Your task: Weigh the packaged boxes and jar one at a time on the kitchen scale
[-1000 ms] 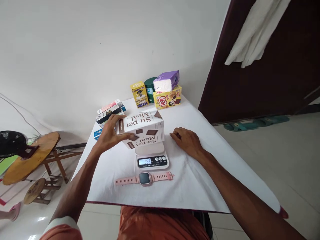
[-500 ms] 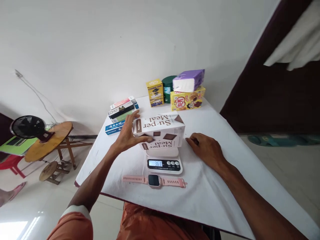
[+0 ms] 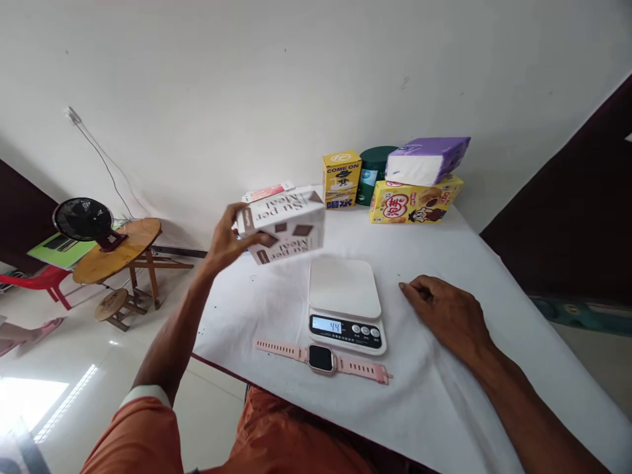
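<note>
My left hand (image 3: 228,242) grips a white "Su-per Meal" box (image 3: 284,227) by its left end, thumb across the front face. The box hangs above the table, left of a white kitchen scale (image 3: 344,288), whose plate is bare. Its lit display reads 44. In front of the scale lies a smartwatch (image 3: 320,359) with a pink strap, stretched out flat. My right hand (image 3: 448,315) rests on the cloth to the right of the scale, its fingers curled in and nothing visible in them.
At the back stand a yellow box (image 3: 342,180), a green tub (image 3: 376,158) and a yellow snack box (image 3: 412,203) with a purple tissue pack (image 3: 428,160) on it. More boxes are mostly hidden behind the held box. A fan (image 3: 83,222) stands on a wooden table (image 3: 141,240) at left.
My left hand has lifted the Su-per Meal box off the scale and carried it left. The display has gone from 363 to 44. The head view has shifted; my right hand remains curled beside the scale.
</note>
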`<action>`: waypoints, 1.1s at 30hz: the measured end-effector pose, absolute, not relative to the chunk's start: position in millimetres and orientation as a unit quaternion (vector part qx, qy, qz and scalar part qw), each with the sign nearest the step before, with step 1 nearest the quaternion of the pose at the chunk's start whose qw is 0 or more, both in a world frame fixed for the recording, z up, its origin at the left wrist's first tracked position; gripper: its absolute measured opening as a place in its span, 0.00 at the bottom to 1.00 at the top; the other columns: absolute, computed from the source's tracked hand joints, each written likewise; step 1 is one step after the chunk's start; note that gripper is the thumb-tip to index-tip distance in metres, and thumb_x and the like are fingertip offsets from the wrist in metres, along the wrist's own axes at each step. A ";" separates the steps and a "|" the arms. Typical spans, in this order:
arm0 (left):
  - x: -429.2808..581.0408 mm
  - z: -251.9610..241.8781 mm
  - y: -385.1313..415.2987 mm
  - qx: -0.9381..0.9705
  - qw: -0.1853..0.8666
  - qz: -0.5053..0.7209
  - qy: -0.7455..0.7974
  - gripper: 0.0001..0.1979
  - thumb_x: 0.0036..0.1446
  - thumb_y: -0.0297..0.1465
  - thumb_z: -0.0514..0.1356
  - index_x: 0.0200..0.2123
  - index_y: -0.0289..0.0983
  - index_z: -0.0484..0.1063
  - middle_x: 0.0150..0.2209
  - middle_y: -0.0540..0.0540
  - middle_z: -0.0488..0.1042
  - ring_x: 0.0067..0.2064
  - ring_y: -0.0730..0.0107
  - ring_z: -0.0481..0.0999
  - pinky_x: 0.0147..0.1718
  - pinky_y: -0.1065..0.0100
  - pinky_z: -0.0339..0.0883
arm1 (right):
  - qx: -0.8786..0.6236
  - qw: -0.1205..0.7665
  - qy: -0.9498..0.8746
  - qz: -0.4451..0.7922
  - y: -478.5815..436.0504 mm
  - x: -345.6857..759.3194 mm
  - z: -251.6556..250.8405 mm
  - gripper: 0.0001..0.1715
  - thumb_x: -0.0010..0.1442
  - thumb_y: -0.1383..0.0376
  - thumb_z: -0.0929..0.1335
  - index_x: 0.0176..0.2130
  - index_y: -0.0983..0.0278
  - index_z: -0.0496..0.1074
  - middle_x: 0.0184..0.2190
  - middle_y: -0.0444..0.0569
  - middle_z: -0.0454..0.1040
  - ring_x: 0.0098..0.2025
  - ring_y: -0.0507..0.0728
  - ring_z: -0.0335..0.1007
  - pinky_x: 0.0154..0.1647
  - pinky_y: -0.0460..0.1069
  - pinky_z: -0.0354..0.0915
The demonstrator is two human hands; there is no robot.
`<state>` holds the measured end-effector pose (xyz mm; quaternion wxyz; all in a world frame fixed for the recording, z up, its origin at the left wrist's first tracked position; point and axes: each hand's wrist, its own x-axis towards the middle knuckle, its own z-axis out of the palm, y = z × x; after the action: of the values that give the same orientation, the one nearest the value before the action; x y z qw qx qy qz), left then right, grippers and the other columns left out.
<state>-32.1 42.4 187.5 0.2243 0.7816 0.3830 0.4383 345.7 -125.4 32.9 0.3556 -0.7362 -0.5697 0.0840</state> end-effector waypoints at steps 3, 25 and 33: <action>-52.9 192.8 83.6 0.775 0.195 0.450 0.398 0.38 0.42 0.44 0.80 0.54 0.39 0.70 0.48 0.44 0.78 0.48 0.58 0.78 0.39 0.65 0.74 | -0.730 0.364 -0.573 0.081 -126.2 345.4 33.7 0.20 0.62 0.47 0.62 0.26 0.55 0.59 0.25 0.49 0.72 0.28 0.61 0.67 0.34 0.56 0.61; -73.1 143.3 149.2 0.756 0.177 0.446 0.445 0.59 0.42 0.39 0.82 0.72 0.41 0.56 0.67 0.32 0.61 0.71 0.39 0.63 0.69 0.44 0.64 | -0.730 0.364 -0.575 0.064 -125.1 345.4 33.4 0.19 0.64 0.50 0.63 0.26 0.56 0.62 0.27 0.49 0.75 0.30 0.61 0.71 0.36 0.55 0.62; -63.0 117.0 118.6 0.725 0.132 0.484 0.471 0.68 0.41 0.45 0.82 0.75 0.37 0.45 0.69 0.28 0.53 0.70 0.36 0.61 0.65 0.38 0.66 | -0.737 0.372 -0.542 0.155 -131.7 345.4 54.8 0.21 0.62 0.47 0.64 0.26 0.57 0.67 0.26 0.47 0.76 0.30 0.58 0.70 0.36 0.53 0.63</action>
<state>-63.0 118.6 117.0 0.1320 0.7253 0.4714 0.4840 345.4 -131.7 54.8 0.3722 -0.7373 -0.5421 0.1549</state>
